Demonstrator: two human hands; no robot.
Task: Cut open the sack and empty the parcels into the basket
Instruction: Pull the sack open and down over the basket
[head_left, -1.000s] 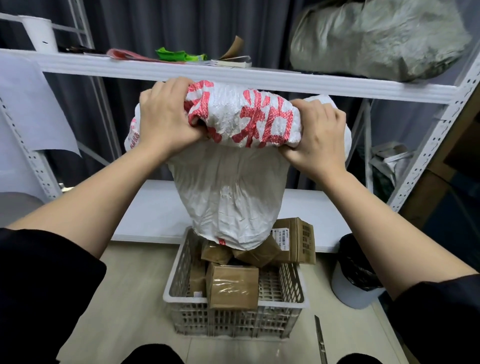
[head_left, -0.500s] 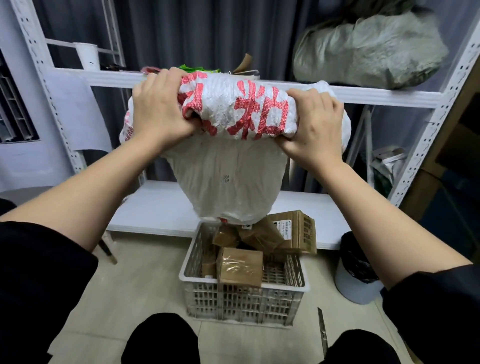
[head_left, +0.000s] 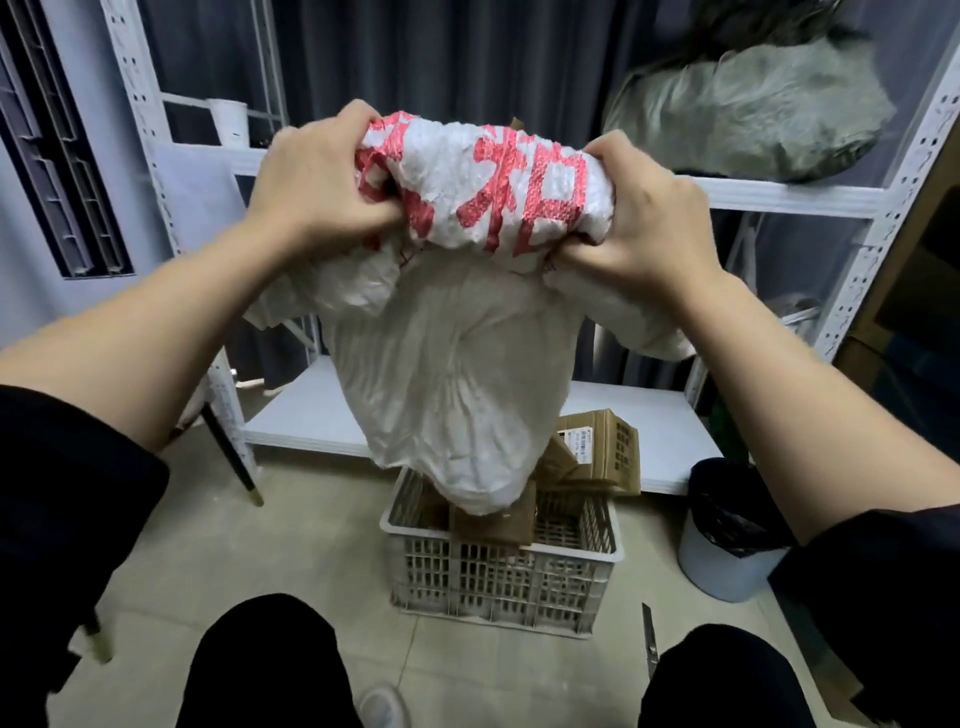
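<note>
Both hands hold the white sack (head_left: 457, 395) upside down, directly above the basket (head_left: 501, 577). The left hand (head_left: 317, 187) has its grip clenched on the bunched, red-printed end, and the right hand (head_left: 649, 218) grasps the same end on the other side. The sack's open mouth hangs down into the basket, where brown parcels (head_left: 597, 457) lie piled; whether any remain inside the sack is hard to tell. A bin (head_left: 727, 540) stands just right of the basket.
</note>
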